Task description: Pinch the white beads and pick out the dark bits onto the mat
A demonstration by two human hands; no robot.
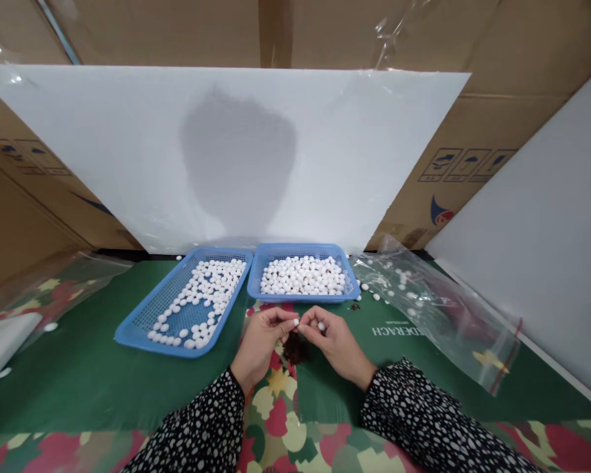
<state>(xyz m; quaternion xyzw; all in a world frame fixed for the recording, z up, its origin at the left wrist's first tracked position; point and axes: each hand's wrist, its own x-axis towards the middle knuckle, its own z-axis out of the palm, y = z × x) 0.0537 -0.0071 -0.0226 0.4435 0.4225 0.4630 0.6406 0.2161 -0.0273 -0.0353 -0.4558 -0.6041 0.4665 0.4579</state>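
Observation:
My left hand pinches a small white oval piece between thumb and index finger. Against the other side of that piece, the fingertips of my right hand are closed. A second white piece shows within the curled fingers of my right hand. Beneath both hands lies a small heap of dark reddish-brown bits. Just beyond them stands a blue perforated basket holding many white pieces, a few with brown marks. Another blue basket, at the left, holds more white pieces spread over its bottom.
A clear zip bag with white pieces lies at the right, with loose pieces near it. More clear plastic and a white object are at the left. A white panel and cardboard boxes stand behind.

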